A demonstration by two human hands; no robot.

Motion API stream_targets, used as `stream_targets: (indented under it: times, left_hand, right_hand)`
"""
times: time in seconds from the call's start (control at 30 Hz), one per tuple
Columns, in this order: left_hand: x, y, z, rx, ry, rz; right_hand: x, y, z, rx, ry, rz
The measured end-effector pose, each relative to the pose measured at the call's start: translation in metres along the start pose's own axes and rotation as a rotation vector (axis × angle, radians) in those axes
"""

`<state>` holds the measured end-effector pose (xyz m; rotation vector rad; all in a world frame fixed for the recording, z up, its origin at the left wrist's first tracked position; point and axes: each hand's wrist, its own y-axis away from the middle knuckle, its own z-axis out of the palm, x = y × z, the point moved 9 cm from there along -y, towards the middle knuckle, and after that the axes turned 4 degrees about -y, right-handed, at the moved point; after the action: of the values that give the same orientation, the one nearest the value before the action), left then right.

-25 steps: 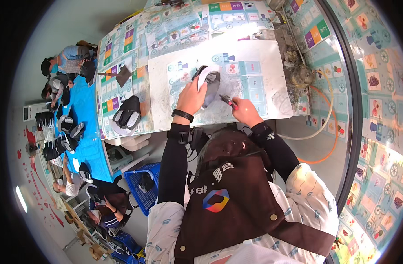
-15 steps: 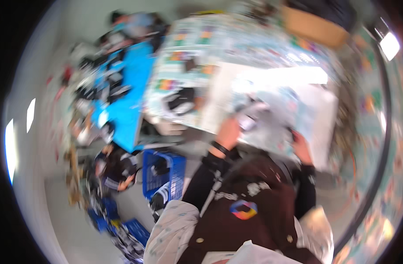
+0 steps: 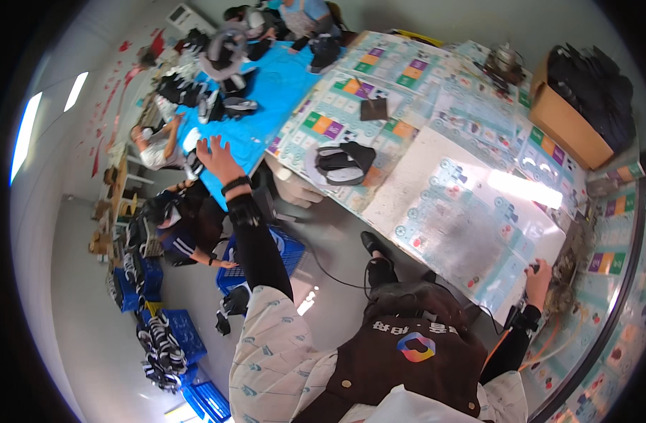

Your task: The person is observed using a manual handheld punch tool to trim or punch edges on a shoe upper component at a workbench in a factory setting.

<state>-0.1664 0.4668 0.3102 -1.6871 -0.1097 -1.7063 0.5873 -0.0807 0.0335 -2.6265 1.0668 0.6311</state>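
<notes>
Right hand point(image 3: 539, 276) at the near edge of the white mat point(image 3: 478, 211) on the table point(image 3: 421, 92), fingers curled around a small dark tool point(image 3: 533, 268) (too small to identify). Left hand point(image 3: 218, 158) stretched far left of the mat, fingers spread, over the blue table point(image 3: 280, 84). Black shoe point(image 3: 344, 162) beyond the mat's left edge; cardboard box point(image 3: 566, 127) behind the mat.

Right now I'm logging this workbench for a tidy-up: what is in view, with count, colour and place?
Shoe: one, black and grey, on the patterned mat.
Dark flat piece: one, farther along the mat.
Cardboard box: one, brown, holding dark items, far right.
Blue table: one, with a pile of dark shoes.
Blue crates: several, on the floor at left.
Left hand: fingers spread, over the blue table's edge.
Right hand: closed grip on a small dark object, at the white sheet's edge.
</notes>
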Motion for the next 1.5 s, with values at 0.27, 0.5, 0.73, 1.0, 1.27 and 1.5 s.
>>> stream_targets:
  times: [0.27,0.5,0.73,1.0,1.27,1.5]
  left_hand:
    - [-0.254,0.170,0.092,-0.707,-1.073,0.227]
    - [-0.314,0.164,0.153,-1.289,-1.528,0.482]
    - [-0.141,0.265,0.121,-1.094,-0.900,0.308]
    - [-0.085,0.444,0.086,-1.149,-0.390,0.050]
    - [-0.092,0.481,0.091,-1.166,-0.378,0.300]
    - [-0.104,0.511,0.116,-1.290,-0.260,-0.054]
  right_hand:
    - [-0.051,0.025,0.003,-0.132,0.039,-0.091]
    - [-0.126,0.029,0.008,-0.213,-0.012,-0.053]
    - [-0.322,0.022,0.078,-0.458,-0.673,-0.212]
    - [-0.320,0.011,0.124,-0.143,-0.505,-0.375]
    - [-0.274,0.045,0.119,-0.173,-0.594,-0.410]
    - [-0.222,0.039,0.134,-0.288,-0.746,-0.039]
